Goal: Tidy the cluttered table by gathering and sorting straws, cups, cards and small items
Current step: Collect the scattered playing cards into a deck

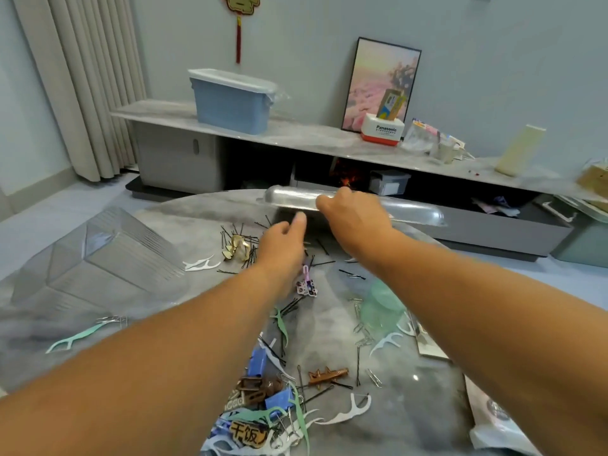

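The right hand [348, 212] grips a clear plastic lid [355, 205] above the table's [204, 212] far edge; the left hand [283, 238] hovers beside it, fingers loosely curled, holding nothing. Below lie hairpins [250, 248], floss picks [200, 264], paper clips [360, 337] and binder clips [256, 360], a clear box [98, 258] at left.

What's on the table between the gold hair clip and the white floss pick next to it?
Head view: only bare marble tabletop between gold hair clip and white floss pick.

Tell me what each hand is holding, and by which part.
The right hand grips the clear lid at its near long edge, about midway along. The left hand reaches under the lid; whether it holds anything cannot be told.
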The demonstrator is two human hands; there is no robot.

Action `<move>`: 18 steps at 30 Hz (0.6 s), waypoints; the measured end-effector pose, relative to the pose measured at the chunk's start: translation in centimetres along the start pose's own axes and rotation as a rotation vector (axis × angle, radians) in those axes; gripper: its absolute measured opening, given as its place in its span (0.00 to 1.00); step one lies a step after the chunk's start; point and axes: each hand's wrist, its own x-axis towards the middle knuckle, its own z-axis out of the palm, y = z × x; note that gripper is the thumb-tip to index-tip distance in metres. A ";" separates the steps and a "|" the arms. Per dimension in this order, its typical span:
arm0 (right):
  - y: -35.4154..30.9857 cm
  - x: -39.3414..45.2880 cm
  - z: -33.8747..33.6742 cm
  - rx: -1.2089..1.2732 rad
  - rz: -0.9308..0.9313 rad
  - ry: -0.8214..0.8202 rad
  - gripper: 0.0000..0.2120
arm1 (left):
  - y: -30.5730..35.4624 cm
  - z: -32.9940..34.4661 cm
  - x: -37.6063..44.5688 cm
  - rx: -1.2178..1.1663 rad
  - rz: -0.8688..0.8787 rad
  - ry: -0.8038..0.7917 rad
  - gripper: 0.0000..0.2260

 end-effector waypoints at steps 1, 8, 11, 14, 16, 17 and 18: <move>-0.2 -0.2 -0.1 0.011 -0.018 0.005 0.13 | 0.9 0.5 0.4 -0.261 -0.099 -0.002 0.14; -1.6 -1.3 -1.0 0.068 -0.098 0.111 0.13 | 3.1 1.1 1.8 -0.942 -0.243 0.035 0.16; -1.0 -2.0 -0.9 0.059 -0.145 0.219 0.17 | 4.1 -0.8 2.4 -0.944 -0.161 0.038 0.14; -0.4 -3.0 -0.5 0.081 -0.114 0.293 0.16 | 6.4 -2.9 2.4 -1.022 -0.063 0.012 0.10; -0.1 -3.4 -0.3 0.148 -0.076 0.341 0.12 | 8.8 -3.9 2.6 -1.045 0.011 0.000 0.12; 0.1 -3.5 -0.2 0.175 -0.059 0.367 0.11 | 10.1 -4.2 2.9 -1.041 0.043 -0.005 0.13; 0.1 -3.6 -0.1 0.184 -0.053 0.371 0.10 | 11.2 -4.3 3.2 -1.029 0.071 -0.007 0.14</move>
